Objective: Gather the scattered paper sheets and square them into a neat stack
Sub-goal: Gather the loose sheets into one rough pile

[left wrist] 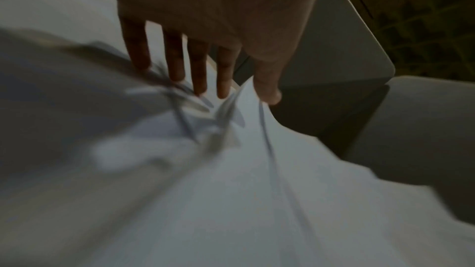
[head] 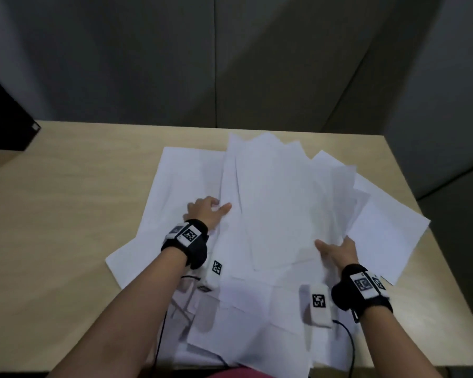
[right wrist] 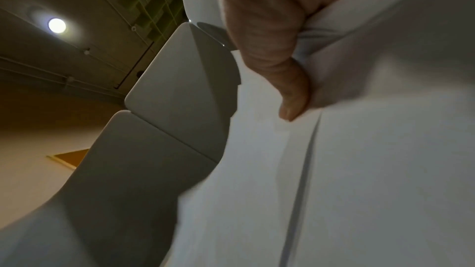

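Note:
Several white paper sheets (head: 279, 203) lie fanned and overlapping in a loose pile across the wooden table (head: 66, 214). My left hand (head: 209, 210) grips the left edge of the upper bundle, thumb on top. In the left wrist view the left hand (left wrist: 246, 96) has straight fingers (left wrist: 197, 72) slid beneath the sheets (left wrist: 231, 190) while the thumb presses the edge. My right hand (head: 336, 249) holds the bundle's right side. Its thumb (right wrist: 287, 88) lies on the paper (right wrist: 359, 170); its fingers are hidden underneath.
Lower sheets (head: 257, 336) hang over the table's front edge near my body. A black object (head: 3, 118) stands at the back left. Grey partition walls (head: 230, 64) close off the back. Thin black cables (head: 160, 336) run by my forearms. The table's right edge (head: 421, 203) is close to the sheets.

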A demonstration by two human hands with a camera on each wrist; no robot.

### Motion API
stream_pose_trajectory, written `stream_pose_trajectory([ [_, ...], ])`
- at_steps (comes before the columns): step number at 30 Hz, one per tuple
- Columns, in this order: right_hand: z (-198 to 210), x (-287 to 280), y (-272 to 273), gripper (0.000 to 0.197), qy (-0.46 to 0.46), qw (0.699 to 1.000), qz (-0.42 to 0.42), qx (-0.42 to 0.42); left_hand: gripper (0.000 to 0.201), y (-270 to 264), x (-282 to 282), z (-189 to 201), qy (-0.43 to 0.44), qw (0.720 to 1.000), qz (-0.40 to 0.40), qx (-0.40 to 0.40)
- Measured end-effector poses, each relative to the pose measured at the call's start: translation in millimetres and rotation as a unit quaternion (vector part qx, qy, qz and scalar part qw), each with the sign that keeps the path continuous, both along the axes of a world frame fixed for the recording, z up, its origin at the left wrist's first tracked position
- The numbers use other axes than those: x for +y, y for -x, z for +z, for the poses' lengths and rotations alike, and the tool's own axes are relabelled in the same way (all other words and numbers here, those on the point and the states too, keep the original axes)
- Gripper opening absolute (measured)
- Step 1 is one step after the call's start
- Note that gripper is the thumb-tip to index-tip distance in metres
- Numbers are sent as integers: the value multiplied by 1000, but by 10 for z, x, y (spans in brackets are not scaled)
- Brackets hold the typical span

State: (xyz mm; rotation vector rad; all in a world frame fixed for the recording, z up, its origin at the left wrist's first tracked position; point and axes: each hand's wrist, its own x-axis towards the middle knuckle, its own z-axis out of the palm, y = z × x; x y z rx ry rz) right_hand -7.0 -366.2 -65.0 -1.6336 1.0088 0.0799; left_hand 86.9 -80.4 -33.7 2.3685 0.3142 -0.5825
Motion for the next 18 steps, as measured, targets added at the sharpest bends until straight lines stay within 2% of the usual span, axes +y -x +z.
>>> stream_pose_trajectory([
  [3, 73, 0, 85, 36, -14, 998, -39, -40, 77, 43, 451, -13, -169, 985, -33, 28],
  [6, 42, 18, 77, 35, 3, 998, -43, -41, 95, 150, 683, -56, -215, 974, -60, 44],
  [8, -8, -4, 57, 40, -7, 998, -50, -36, 94, 161, 731, -85, -201, 976, -65, 54],
  [14, -25, -60, 58, 42, -3, 999, -47, -19, 68, 186, 797, -99, -158, 984, -68, 33],
  [18, -23, -28, 55, 44, 2, 997, -67, -33, 79, 202, 803, -84, -41, 998, -7, 52],
])
